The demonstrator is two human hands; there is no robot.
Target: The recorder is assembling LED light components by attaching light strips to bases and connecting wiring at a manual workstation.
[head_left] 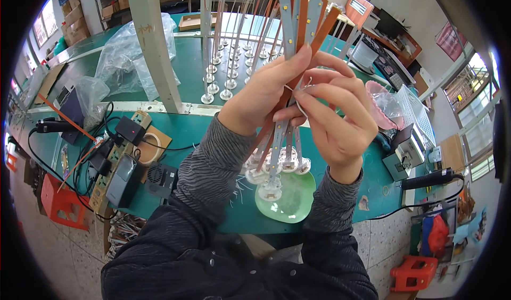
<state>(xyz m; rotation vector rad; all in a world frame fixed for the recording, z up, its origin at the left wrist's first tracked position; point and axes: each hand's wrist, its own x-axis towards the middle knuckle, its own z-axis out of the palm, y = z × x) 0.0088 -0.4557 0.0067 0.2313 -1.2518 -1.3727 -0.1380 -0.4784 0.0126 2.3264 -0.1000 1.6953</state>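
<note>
My left hand (261, 90) is closed around a bundle of LED strips (288, 18), held upright in front of me. Some strips show a pale face dotted with yellow LEDs, others an orange-brown side. White round end pieces (270, 191) hang at the lower ends of the strips, over a light green dish (298, 201). My right hand (340, 114) pinches a thin white tie (301, 93) against the middle of the bundle. The tie's far side is hidden by the strips and my fingers.
Several similar strips stand on round bases (226, 94) across the green table (186, 122). Clear plastic bags (125, 55) lie behind a white post (151, 44). A power strip with cables (120, 151) sits left; a pink basket (380, 108) and a black-handled tool (426, 180) are right.
</note>
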